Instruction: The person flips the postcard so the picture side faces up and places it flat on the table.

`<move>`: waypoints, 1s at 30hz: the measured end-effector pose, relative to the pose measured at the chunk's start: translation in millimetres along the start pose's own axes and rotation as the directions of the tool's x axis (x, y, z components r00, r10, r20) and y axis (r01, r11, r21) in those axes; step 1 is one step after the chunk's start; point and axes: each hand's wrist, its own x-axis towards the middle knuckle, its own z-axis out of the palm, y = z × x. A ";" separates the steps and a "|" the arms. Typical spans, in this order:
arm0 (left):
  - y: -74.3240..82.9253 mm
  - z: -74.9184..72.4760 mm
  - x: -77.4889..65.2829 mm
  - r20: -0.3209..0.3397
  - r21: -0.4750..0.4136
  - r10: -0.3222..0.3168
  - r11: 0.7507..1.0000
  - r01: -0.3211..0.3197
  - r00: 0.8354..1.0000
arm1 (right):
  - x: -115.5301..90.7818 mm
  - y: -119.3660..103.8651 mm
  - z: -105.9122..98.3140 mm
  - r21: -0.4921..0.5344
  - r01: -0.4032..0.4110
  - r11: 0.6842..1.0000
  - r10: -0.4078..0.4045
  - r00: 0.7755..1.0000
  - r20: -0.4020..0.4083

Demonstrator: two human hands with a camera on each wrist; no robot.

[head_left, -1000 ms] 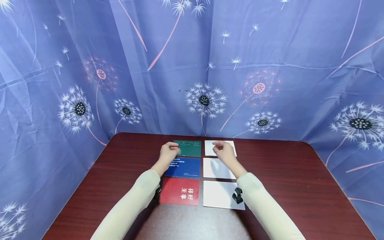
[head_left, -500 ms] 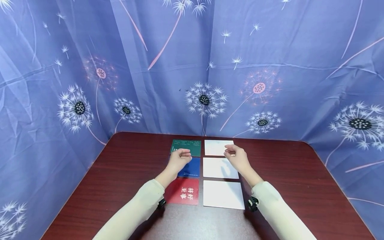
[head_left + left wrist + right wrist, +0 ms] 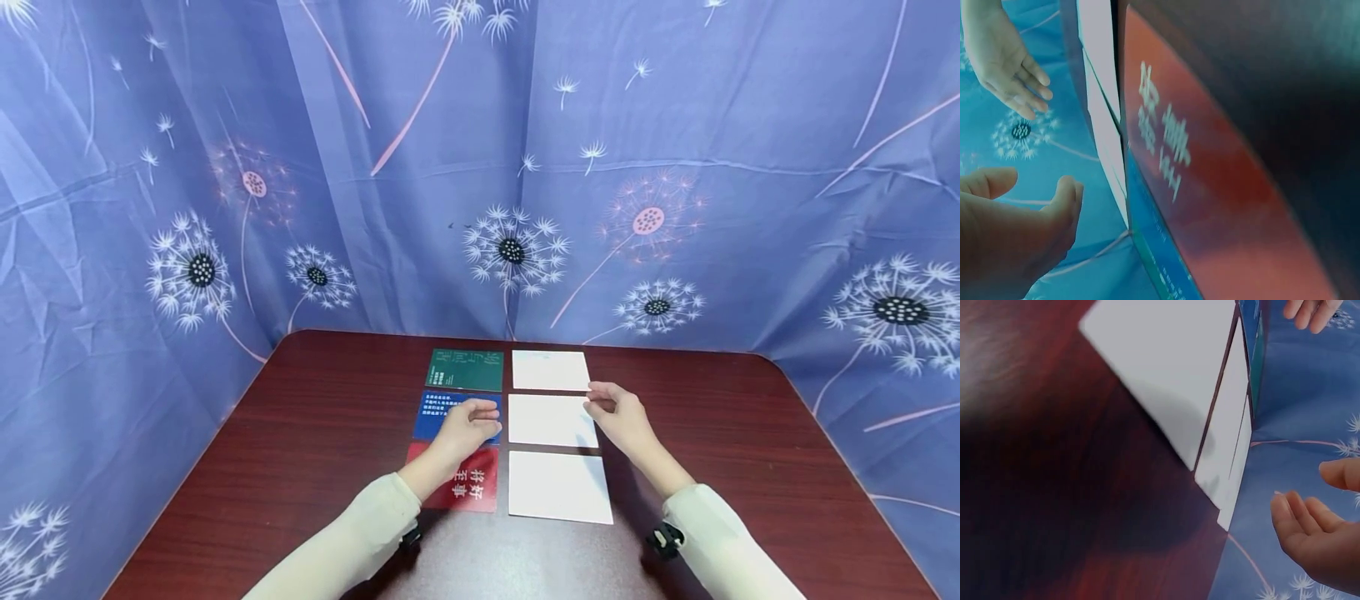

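Note:
Over the blue card (image 3: 435, 408) my left hand (image 3: 467, 433) hovers with nothing in its fingers, thumb and fingertips apart. Its forearm covers part of the red card (image 3: 480, 487), which carries white characters. Farther back lies a green card (image 3: 467, 369). My right hand (image 3: 622, 417), holding nothing, is just off the right edge of the middle white card (image 3: 551, 419). A far white card (image 3: 550, 370) and a near white card (image 3: 558, 487) complete that column. In the right wrist view, the right hand (image 3: 1316, 531) shows a wide gap between thumb and fingers.
The cards lie flat in two columns on a dark red-brown table (image 3: 322, 433) with rounded far corners. A blue curtain (image 3: 420, 250) with dandelion prints hangs behind and along the sides. A black device (image 3: 666, 540) sits at the right wrist.
My left hand has come nearer and to the right, from the green card to over the blue one. My right hand has moved right and nearer, off the far white card. The cards stay put.

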 end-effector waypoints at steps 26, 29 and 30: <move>-24.8 21.5 -40.0 0.110 -0.074 -0.048 0.996 0.056 0.993 | -63.8 19.2 -19.2 0.009 -0.160 0.987 0.155 0.966 0.205; -26.4 22.6 -41.6 0.103 -0.064 -0.037 0.997 0.044 0.994 | -68.2 19.1 -19.0 0.022 -0.177 0.984 0.169 0.964 0.206; -27.0 23.2 -42.2 0.101 -0.065 -0.034 0.997 0.040 0.994 | -69.5 19.1 -18.8 0.022 -0.184 0.983 0.176 0.963 0.204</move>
